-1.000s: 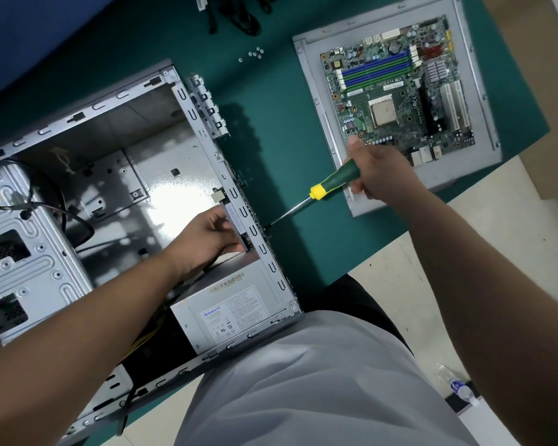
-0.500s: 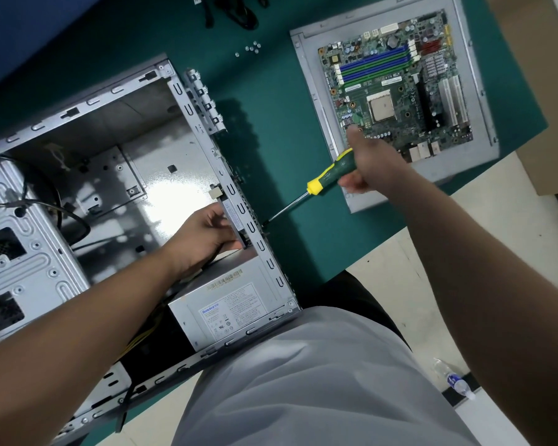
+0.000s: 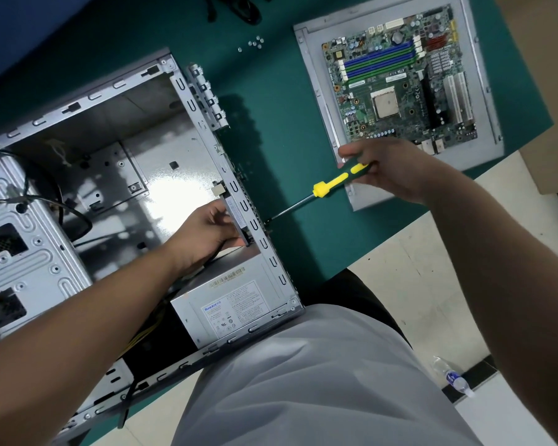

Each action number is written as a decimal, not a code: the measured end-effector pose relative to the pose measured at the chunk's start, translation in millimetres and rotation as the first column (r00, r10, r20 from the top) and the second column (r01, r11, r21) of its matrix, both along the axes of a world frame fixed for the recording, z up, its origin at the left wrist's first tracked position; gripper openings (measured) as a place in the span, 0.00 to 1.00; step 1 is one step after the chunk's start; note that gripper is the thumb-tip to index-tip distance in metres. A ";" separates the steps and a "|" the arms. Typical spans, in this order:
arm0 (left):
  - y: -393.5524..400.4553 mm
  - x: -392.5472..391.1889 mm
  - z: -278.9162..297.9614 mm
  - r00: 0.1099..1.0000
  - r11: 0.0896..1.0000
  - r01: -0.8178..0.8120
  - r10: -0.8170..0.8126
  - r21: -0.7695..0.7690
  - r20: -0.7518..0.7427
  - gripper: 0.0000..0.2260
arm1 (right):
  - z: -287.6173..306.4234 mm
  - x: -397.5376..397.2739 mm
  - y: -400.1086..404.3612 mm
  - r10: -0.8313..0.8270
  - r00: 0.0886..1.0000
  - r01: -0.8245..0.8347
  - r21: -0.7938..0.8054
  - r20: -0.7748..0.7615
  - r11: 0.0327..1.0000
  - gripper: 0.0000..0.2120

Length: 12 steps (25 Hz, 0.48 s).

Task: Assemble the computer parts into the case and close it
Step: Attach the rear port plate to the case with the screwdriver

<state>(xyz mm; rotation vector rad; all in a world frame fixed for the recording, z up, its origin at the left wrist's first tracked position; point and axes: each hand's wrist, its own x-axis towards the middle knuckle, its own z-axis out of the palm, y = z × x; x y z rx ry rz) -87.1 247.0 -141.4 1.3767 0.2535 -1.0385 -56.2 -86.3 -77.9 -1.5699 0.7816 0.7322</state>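
The open grey computer case (image 3: 181, 91) lies on its side on the green mat, with a silver power supply (image 3: 226, 307) in its near corner. My left hand (image 3: 207, 233) reaches inside and grips a flat grey part (image 3: 236, 214) against the case's rear wall. My right hand (image 3: 390, 169) holds a green and yellow screwdriver (image 3: 329, 185) by its handle; the tip meets the outside of the rear wall, level with my left hand. The green motherboard (image 3: 400, 88) rests on the loose side panel (image 3: 313, 91) at the right.
Several small screws (image 3: 255, 43) lie on the green mat (image 3: 271, 140) behind the case, near black cables (image 3: 239, 11). A drive cage (image 3: 20, 252) with wires fills the case's left. A plastic bottle (image 3: 453, 378) lies on the floor. My grey-clothed lap presses against the table edge.
My right hand has turned on the screwdriver handle, its fingers shifting round it, while the tip stays at the rear wall. My left hand keeps its hold inside the case.
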 end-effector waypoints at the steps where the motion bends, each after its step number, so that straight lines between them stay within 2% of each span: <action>1: -0.3 0.1 -0.1 1.000 1.000 -0.004 0.004 0.001 -0.004 0.15 | 0.6 -1.4 -2.7 -0.060 0.998 0.059 0.101 0.015 0.993 0.12; 2: -0.7 0.0 0.2 1.000 1.000 -0.008 0.008 0.000 -0.008 0.15 | 3.6 -3.1 -1.3 -0.057 0.998 0.054 0.076 0.029 0.996 0.10; 3: -1.0 -0.1 0.6 1.000 1.000 -0.013 0.013 0.000 -0.012 0.15 | -0.7 -4.1 0.9 -0.018 0.999 0.019 -0.021 0.045 1.000 0.10; 5: -1.5 -0.2 1.4 1.000 1.000 -0.022 0.022 -0.001 -0.016 0.15 | -1.7 -0.6 11.8 0.186 0.982 -0.171 -0.328 0.015 0.929 0.22; 6: -1.1 -0.1 1.8 1.000 1.000 -0.024 0.024 -0.004 -0.017 0.15 | -2.2 0.4 14.7 0.225 0.974 -0.220 -0.367 -0.028 0.904 0.25; 7: -1.2 -0.4 1.5 1.000 1.000 -0.025 0.025 -0.006 -0.019 0.15 | -4.8 0.7 16.1 0.204 0.979 -0.198 -0.344 -0.020 0.918 0.22; 9: -1.4 0.2 0.6 0.999 1.000 -0.028 0.028 0.006 -0.028 0.14 | -3.2 1.0 10.8 0.240 0.970 -0.226 -0.245 0.031 0.943 0.09; 11: -1.4 0.3 -0.4 0.999 0.999 -0.032 0.033 0.033 -0.041 0.13 | -0.6 0.7 4.3 0.242 0.966 -0.227 -0.144 0.091 0.963 0.13; 12: -1.3 -0.1 -0.9 0.998 0.999 -0.034 0.036 0.042 -0.044 0.13 | 2.5 0.2 8.2 0.106 0.992 -0.103 -0.053 0.063 0.993 0.11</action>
